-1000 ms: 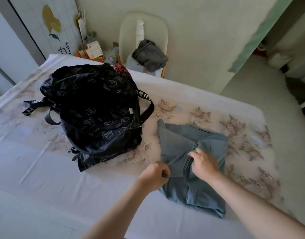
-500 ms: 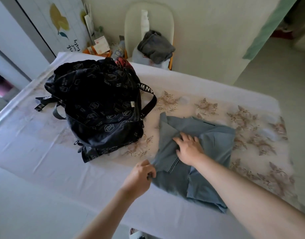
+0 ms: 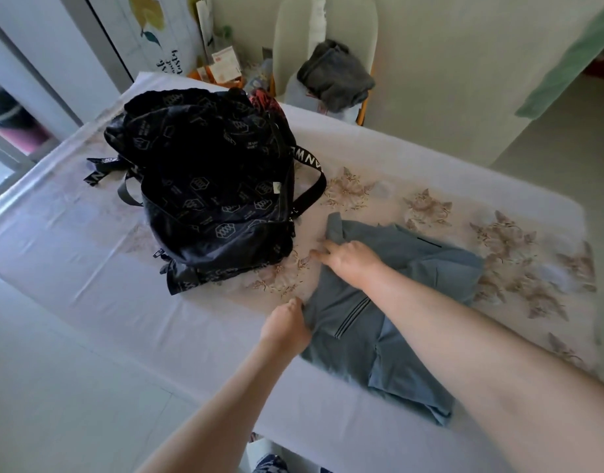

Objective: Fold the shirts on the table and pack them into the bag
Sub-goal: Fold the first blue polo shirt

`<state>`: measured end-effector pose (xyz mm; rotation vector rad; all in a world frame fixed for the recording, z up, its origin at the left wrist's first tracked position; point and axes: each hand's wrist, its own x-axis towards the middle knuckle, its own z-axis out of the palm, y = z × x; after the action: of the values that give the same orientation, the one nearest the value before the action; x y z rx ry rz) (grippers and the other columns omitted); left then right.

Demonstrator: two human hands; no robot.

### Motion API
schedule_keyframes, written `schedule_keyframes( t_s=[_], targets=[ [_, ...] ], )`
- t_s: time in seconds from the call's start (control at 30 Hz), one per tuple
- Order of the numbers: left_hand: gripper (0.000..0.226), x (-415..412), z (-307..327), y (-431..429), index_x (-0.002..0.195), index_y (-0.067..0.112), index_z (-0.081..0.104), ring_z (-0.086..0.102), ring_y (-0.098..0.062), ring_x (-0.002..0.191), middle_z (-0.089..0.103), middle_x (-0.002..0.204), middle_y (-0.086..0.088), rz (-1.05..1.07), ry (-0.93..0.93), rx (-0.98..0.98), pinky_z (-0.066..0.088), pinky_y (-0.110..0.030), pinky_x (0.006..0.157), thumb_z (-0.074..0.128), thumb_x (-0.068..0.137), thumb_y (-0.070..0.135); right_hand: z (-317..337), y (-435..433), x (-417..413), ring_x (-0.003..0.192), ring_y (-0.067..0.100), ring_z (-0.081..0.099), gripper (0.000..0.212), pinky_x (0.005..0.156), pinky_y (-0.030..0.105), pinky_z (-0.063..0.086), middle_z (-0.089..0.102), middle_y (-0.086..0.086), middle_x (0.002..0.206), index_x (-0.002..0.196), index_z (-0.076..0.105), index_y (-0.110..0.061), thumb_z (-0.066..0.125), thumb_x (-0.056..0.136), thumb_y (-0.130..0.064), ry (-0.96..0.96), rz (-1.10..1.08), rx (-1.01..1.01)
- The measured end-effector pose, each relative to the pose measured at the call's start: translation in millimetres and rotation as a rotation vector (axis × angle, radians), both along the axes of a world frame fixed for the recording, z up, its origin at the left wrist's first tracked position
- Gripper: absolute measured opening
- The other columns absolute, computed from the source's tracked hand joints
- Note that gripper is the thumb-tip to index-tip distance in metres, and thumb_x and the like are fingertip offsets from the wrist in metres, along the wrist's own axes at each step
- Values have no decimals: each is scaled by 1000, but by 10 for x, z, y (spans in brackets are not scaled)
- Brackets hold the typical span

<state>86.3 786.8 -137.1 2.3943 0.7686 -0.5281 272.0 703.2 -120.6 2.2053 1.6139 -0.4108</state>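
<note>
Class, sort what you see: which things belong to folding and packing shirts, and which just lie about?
Job: grey-blue collared shirt, black printed backpack, left hand pinching the shirt's edge, right hand pressing it flat.
Lying about: dark grey cloth bundle on the cream chair.

A grey-blue shirt (image 3: 379, 339), partly folded, lies flat on the table just beside the black patterned bag (image 3: 205, 189).

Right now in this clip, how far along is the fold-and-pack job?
Done: the blue-grey shirt lies partly folded on the table. In hand: the left hand pinches its near-left edge while the right hand presses flat on its upper part. Left: finish the fold and put it into the black backpack beside it. Whether shirts are already inside cannot be told.
</note>
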Motion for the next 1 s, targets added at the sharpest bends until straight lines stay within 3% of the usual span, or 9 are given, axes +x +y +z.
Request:
schedule_keyframes(
  t_s=[0.13,0.33,0.47,0.53,0.63,0.77,0.83,0.93,1.0],
  targets=[
    [15,80,216,14,93,10,63,58,-27,85,62,89,-7,-120,29,-44,45,-29,64,56,82,18,171,-136,66,95,35,63,22,71,41,46,48,4,88,115,55,-12,41,101,-19,-56,-122,163],
    [14,432,813,-327,76,19,44,41,-15,66,47,77,2,-346,29,-172,33,-26,54,57,75,14,551,-875,199,48,30,54,35,38,31,39,57,14,87,77,53,-7,74,58,15,-244,-160,386],
    [14,624,996,-892,80,15,47,46,-18,68,53,82,-3,-622,93,-243,39,-28,56,60,82,20,484,-1578,113,69,31,58,32,64,41,51,58,13,89,82,56,-9,77,65,9,-418,-339,439],
    [29,614,898,-1160,88,12,61,58,-20,69,67,86,-7,-736,198,-332,49,-29,62,63,86,41,379,-1919,-24,98,34,58,49,89,46,48,55,16,121,115,59,-12,76,73,4,-379,-469,261],
    [46,540,669,-1387,98,11,70,70,-24,82,74,90,-7,-756,365,-344,57,-32,80,51,91,53,162,-2253,-294,137,36,36,84,113,49,25,0,17,164,157,13,-29,53,90,2,-175,-608,-50],
    [21,459,297,-1421,102,17,69,63,-25,98,68,106,-5,-582,-265,-207,52,-36,87,51,93,21,-48,-2335,-738,134,36,43,67,104,48,41,27,16,159,149,39,-20,57,86,-6,-79,-797,359],
    [36,416,44,-1325,122,23,64,53,-24,121,59,130,-2,-716,-458,37,46,-41,102,55,88,28,-186,-2289,-928,139,31,40,61,107,45,41,29,11,159,148,41,-21,59,90,-23,-21,-766,448],
    [85,256,-232,-1107,157,28,13,-4,-21,151,-5,164,-2,-1009,-229,233,3,-41,123,52,87,56,-356,-2241,-1194,151,28,18,62,119,42,26,11,10,166,156,27,-24,36,99,-47,96,-775,475],
    [91,136,-367,-942,157,32,14,-4,-22,151,-2,165,-3,-1074,-299,285,6,-41,121,47,81,70,-469,-2275,-1296,154,28,3,68,123,41,15,-2,11,167,159,13,-26,28,99,-52,140,-809,402]
  ],
)
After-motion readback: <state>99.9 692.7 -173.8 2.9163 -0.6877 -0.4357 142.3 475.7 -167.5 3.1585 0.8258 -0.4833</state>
